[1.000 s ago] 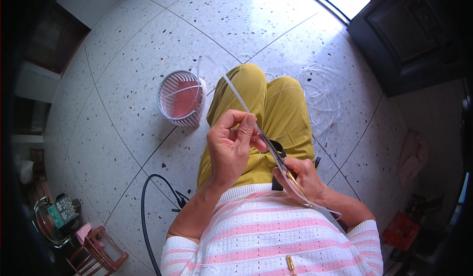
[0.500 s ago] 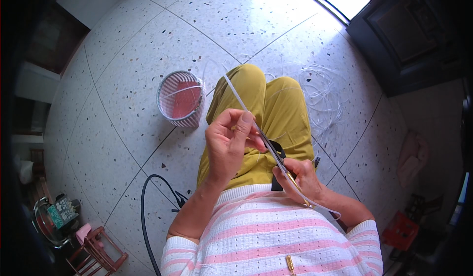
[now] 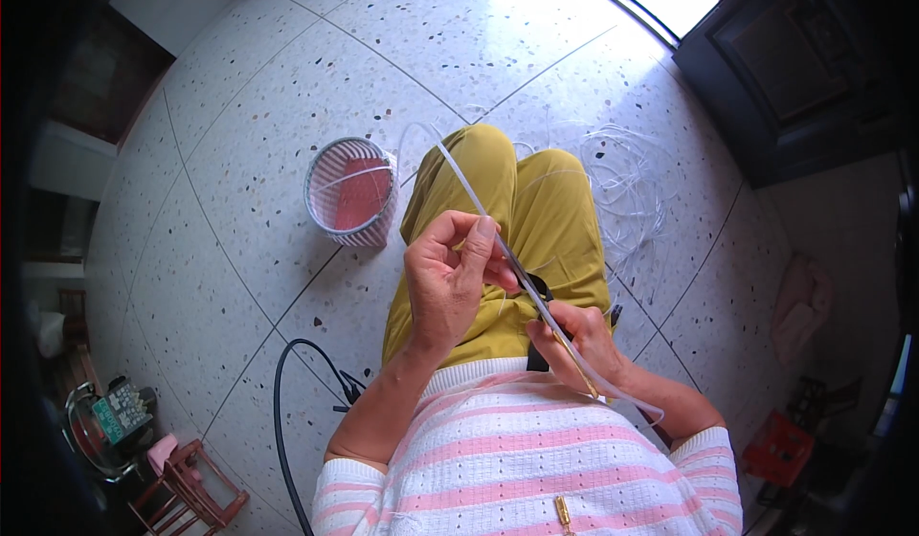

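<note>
A long, narrow white plastic strip (image 3: 462, 177) runs slantwise over my lap, its upper end looping toward the basket and its lower end curving past my right wrist. With thumb and fingers closed, my left hand (image 3: 452, 266) pinches the strip at mid-length. My right hand (image 3: 582, 340) is closed lower down, around a slim gold-coloured tool (image 3: 580, 368) lying along the strip. What kind of tool it is I cannot make out; part of it is hidden by the hand and strip. A black loop (image 3: 541, 287) shows between the hands.
A striped basket (image 3: 347, 145) with a pink bottom stands on the speckled floor at the left. Tangled clear strips (image 3: 627, 191) lie right of my knees. A black cable (image 3: 279, 407) curves at the lower left, near a small wooden chair (image 3: 196, 488). A dark door (image 3: 780, 67) is at upper right.
My left hand has shifted slightly to the right along with the strip. The strip's lower part now covers more of the tool, and its upper loop stands out more.
</note>
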A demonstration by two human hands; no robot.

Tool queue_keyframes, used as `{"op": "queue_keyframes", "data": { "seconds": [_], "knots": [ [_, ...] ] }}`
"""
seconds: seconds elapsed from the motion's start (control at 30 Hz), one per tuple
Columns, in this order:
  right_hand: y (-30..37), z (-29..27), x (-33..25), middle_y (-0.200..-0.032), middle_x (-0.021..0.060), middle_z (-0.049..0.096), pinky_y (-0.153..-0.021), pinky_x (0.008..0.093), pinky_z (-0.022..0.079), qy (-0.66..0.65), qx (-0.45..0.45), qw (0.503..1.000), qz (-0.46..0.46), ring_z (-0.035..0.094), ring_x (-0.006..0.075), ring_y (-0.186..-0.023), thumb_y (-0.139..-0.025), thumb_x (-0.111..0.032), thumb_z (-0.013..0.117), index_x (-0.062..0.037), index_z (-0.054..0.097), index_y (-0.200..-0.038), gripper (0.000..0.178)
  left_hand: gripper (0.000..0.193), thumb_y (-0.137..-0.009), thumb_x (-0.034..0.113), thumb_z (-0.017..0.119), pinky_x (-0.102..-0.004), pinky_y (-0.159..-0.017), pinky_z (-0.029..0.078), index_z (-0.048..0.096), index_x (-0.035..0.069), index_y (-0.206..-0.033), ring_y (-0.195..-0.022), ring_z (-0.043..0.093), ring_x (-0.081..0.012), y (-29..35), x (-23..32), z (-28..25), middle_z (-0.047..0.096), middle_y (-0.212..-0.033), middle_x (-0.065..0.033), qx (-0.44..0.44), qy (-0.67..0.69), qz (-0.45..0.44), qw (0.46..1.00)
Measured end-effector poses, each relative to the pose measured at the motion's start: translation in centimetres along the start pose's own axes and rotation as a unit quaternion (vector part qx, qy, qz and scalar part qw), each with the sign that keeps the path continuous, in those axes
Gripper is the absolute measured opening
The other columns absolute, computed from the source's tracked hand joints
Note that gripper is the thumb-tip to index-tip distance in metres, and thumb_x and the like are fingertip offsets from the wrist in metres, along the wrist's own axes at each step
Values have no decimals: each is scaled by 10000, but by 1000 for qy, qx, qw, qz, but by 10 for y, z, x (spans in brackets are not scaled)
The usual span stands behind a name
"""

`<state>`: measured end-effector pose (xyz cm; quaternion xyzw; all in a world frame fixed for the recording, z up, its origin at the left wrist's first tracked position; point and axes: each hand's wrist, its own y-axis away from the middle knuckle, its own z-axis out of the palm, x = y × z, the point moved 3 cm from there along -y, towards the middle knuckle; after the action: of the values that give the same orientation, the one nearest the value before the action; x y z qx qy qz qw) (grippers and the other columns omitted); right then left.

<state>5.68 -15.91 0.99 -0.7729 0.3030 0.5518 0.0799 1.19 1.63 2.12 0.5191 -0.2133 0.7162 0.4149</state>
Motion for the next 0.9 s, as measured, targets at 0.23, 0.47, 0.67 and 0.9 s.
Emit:
{"op": "queue_keyframes", "data": {
  "seconds": [0.23, 0.47, 0.67, 0.9],
  "knots": [
    [0, 0, 4, -520, -8, 390, -423, 290, 269, 20, 14, 1000, -4, 343, 54, -500, -928, -136, 601, -14, 507, -704, 271, 204, -973, 166, 559, -216, -494, 538, 565, -24, -900, -558, 640, -111, 0, -1, 1, 614, -713, -57, -5, 3, -1, 1000],
    [0, 2, 6, -505, 4, 378, -417, 299, 267, 15, 23, 1000, -8, 335, 59, -491, -929, -145, 603, -12, 498, -684, 298, 198, -970, 159, 562, -222, -489, 541, 573, -29, -910, -556, 636, -113, 0, -2, 0, 613, -718, -58, -4, 12, -2, 1000],
    [0, 0, 3, -510, 7, 389, -419, 297, 282, 30, 13, 999, -13, 350, 64, -483, -926, -145, 607, -10, 503, -696, 286, 189, -965, 161, 566, -247, -495, 545, 588, -15, -900, -538, 613, -113, -9, -1, -5, 617, -716, -63, 10, 40, 19, 999],
    [-3, 2, 1, -520, -11, 407, -435, 275, 305, 12, 12, 1000, -1, 373, 58, -494, -924, -133, 593, -13, 515, -725, 245, 188, -963, 162, 571, -236, -499, 539, 594, -15, -903, -537, 615, -111, -3, -4, 0, 617, -718, -61, 12, -2, 15, 1000]
  ]
}}
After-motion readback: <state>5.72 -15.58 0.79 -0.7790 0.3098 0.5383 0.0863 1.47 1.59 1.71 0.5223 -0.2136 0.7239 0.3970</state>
